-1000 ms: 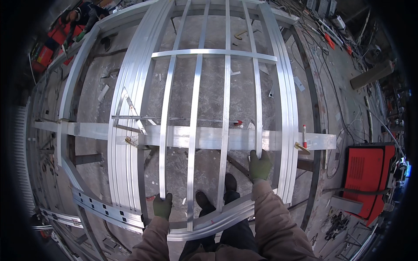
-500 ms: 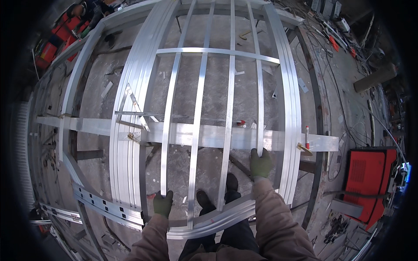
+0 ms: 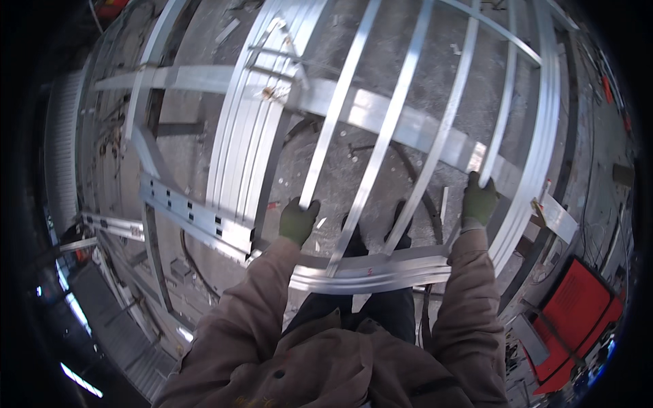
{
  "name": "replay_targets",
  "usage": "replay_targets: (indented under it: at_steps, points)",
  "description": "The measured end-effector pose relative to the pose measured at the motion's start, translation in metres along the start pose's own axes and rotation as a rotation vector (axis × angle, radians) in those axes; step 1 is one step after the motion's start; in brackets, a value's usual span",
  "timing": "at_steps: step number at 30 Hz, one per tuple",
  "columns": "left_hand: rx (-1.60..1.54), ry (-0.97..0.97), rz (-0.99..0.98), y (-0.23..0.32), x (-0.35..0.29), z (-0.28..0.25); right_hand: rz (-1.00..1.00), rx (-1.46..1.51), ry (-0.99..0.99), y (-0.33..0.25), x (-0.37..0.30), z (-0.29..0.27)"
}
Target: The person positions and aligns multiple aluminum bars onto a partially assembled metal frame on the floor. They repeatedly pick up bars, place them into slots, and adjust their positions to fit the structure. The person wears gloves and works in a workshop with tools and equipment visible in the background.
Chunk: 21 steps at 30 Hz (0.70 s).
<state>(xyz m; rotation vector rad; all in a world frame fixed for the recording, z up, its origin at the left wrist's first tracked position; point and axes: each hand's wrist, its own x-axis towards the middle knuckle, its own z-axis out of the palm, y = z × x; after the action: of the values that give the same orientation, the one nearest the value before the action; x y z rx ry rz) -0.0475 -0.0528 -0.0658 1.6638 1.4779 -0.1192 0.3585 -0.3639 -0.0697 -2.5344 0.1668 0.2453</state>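
Observation:
My left hand (image 3: 298,221), in a green glove, is closed round the near end of a slim silver metal bar (image 3: 332,114). Farther right, my gloved right hand (image 3: 479,202) grips the near end of another slim metal bar (image 3: 504,115). Between them, two more metal bars (image 3: 391,122) run down toward a ribbed metal rail (image 3: 371,273) in front of my legs. A crossbar (image 3: 503,34) links the bars at the upper right. Wide ribbed profiles lie along both sides, the left profile (image 3: 238,143) and the right profile (image 3: 544,129).
A broad flat metal beam (image 3: 381,119) crosses beneath the bars. On the left profile lies a triangular metal piece (image 3: 289,51). At left is a beam with square holes (image 3: 197,214). A red machine (image 3: 578,319) stands at the lower right, and a clamp (image 3: 539,209) sits by the right profile.
My view has tilted and turned, so the frame appears higher and farther right, with more of my jacket showing. Both hands keep their hold on the same two bars.

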Motion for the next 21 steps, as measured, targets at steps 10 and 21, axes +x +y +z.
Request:
replay_targets:
  at_steps: [10,21]
  points:
    - [0.106,-0.028,-0.051,0.036,-0.025,-0.018,-0.117,-0.043,-0.018,-0.022,-0.016,-0.016]
    - [0.096,-0.132,-0.108,0.032,-0.022,-0.031,-0.592,0.141,-0.18,-0.161,-0.213,0.004]
